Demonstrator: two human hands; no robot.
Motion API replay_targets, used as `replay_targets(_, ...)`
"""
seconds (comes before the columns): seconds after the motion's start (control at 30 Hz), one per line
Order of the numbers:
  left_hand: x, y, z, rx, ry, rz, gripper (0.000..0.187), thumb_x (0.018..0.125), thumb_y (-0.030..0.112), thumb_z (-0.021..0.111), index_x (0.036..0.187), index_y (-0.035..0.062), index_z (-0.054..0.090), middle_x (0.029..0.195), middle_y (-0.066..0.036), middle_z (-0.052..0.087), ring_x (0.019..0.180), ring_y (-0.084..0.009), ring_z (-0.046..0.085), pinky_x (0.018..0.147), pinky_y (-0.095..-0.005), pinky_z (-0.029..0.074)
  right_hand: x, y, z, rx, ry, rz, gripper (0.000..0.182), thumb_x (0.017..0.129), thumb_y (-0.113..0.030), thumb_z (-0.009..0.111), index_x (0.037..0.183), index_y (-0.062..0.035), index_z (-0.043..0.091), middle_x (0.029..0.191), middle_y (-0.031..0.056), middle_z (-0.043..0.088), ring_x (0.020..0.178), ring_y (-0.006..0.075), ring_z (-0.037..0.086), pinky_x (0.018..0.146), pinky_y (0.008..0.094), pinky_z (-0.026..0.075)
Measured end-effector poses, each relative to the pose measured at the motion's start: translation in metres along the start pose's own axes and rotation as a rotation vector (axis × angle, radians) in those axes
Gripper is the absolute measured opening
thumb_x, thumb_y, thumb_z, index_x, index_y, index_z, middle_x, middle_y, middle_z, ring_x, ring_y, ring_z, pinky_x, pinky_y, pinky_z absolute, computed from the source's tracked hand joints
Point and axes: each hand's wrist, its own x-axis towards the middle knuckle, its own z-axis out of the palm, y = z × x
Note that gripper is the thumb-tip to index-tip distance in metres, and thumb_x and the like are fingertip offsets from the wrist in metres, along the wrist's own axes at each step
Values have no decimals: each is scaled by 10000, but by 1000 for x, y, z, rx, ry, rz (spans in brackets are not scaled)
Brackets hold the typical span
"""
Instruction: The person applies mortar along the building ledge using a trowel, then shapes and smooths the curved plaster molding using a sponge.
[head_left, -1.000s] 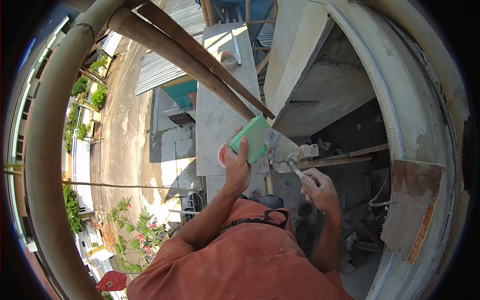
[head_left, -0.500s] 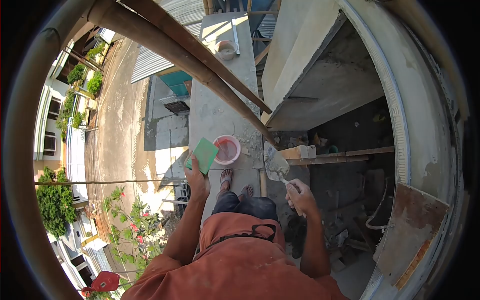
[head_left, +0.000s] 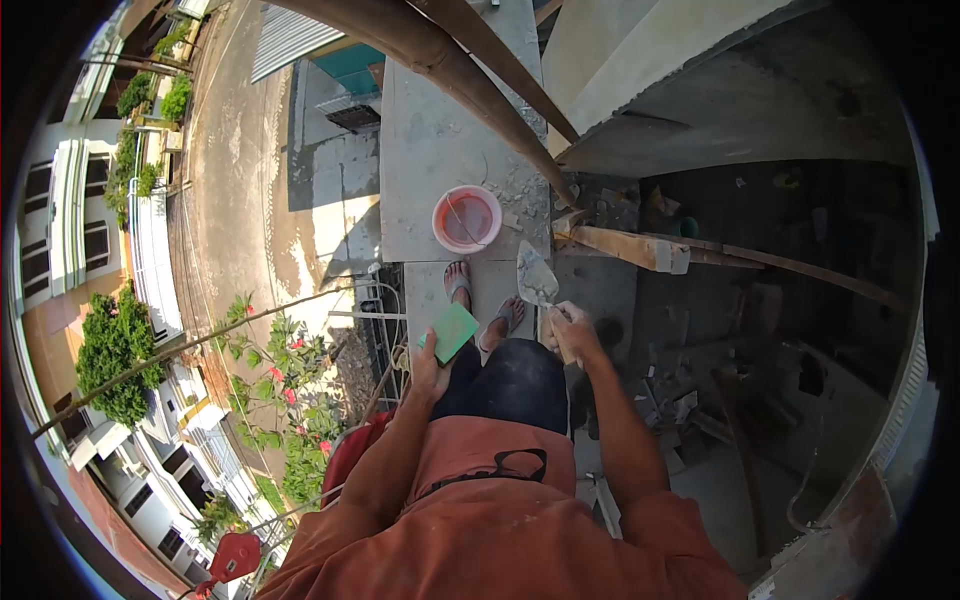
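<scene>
My left hand (head_left: 430,372) is closed on a flat green rectangular board (head_left: 452,332), held in front of my left thigh. On the right, my right hand (head_left: 573,335) grips the handle of a pointed trowel (head_left: 537,277). Its grey blade is smeared with pale material and points away from me. Beyond my feet, a round pink bucket (head_left: 467,219) stands on the grey platform (head_left: 420,160), touched by neither hand. A thin wire or handle crosses its opening.
Bamboo poles (head_left: 455,70) slope down across the front. A wooden beam (head_left: 625,247) juts out at right over a dark lower area with debris. Left of the platform lie a flowering plant (head_left: 300,400) and a street (head_left: 230,150) far below. A concrete wall (head_left: 740,110) rises at upper right.
The view has shifted, with the bucket and platform appearing higher. Both hands have come closer together and nearer my thighs, still holding the board and trowel. The far basin has left the view.
</scene>
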Motion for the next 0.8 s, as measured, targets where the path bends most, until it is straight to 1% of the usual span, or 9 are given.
replay_targets(0.13, -1, -10, -20, -1, -18, -122, 422, 1047, 371, 529, 1364, 95, 500, 1303, -66, 601, 1233, -226, 579, 1068, -448, 452, 49, 5, 16, 90, 0, -7, 224, 1000, -291, 581, 1000, -67, 598, 693, 23, 593, 526, 113, 566, 471, 283, 486)
replay_targets(0.3, -4, -9, -24, -2, -4, -158, 424, 1049, 373, 521, 1366, 93, 500, 1309, -71, 603, 1231, -232, 582, 1074, -445, 448, 66, -15, 22, 190, -46, 29, 239, 1032, -309, 547, 1104, -82, 565, 758, 35, 585, 540, 100, 537, 468, 277, 462)
replay_targets(0.43, -7, 6, -6, -24, 33, -94, 440, 1039, 383, 542, 1341, 64, 516, 1275, -89, 624, 1165, -231, 617, 1019, -438, 479, 51, -33, 15, 317, -155, 3, 262, 1044, -314, 515, 1142, -77, 564, 767, 34, 576, 553, 102, 544, 466, 274, 458)
replay_targets(0.53, 3, 25, 8, -59, -57, -80, 434, 1046, 363, 530, 1337, 41, 513, 1281, -104, 622, 1182, -243, 614, 1014, -452, 489, 13, -52, 13, 379, -262, -50, 269, 1055, -300, 485, 1170, -68, 558, 766, 36, 562, 547, 104, 534, 473, 266, 448)
replay_targets(0.63, 5, 69, 67, -46, -150, 1, 430, 1060, 346, 497, 1334, 15, 505, 1282, -129, 616, 1199, -276, 609, 1038, -477, 494, -33, -71, 15, 329, -217, -322, 248, 1058, -259, 479, 1149, -43, 557, 776, 44, 564, 533, 98, 504, 494, 256, 425)
replay_targets(0.67, 2, 83, 89, -54, -181, 30, 429, 1065, 341, 485, 1334, 8, 502, 1285, -137, 611, 1198, -289, 610, 1048, -480, 494, -53, -81, 16, 327, -222, -328, 248, 1058, -259, 479, 1149, -43, 557, 776, 44, 564, 533, 98, 504, 494, 256, 425)
replay_targets(0.73, -1, 106, 134, -181, -266, 63, 441, 1067, 342, 477, 1342, -3, 487, 1317, -152, 585, 1227, -304, 587, 1092, -484, 467, -94, -106, 18, 238, -50, -566, 208, 1053, -226, 477, 1103, -47, 570, 751, 46, 568, 528, 95, 521, 471, 251, 406)
replay_targets(0.77, -8, 117, 157, -184, -275, 78, 441, 1067, 342, 477, 1342, -3, 487, 1317, -152, 585, 1227, -304, 587, 1092, -484, 467, -104, -111, 19, 234, -57, -582, 208, 1053, -226, 477, 1103, -47, 570, 751, 46, 568, 528, 95, 521, 471, 251, 406)
replay_targets(0.8, -17, 127, 182, -199, -320, 88, 451, 1064, 346, 483, 1349, -3, 480, 1332, -153, 572, 1242, -305, 573, 1102, -484, 458, -114, -112, 19, 85, 72, -732, 198, 1020, -203, 520, 1112, -36, 574, 776, 78, 584, 605, 146, 563, 535, 279, 435)
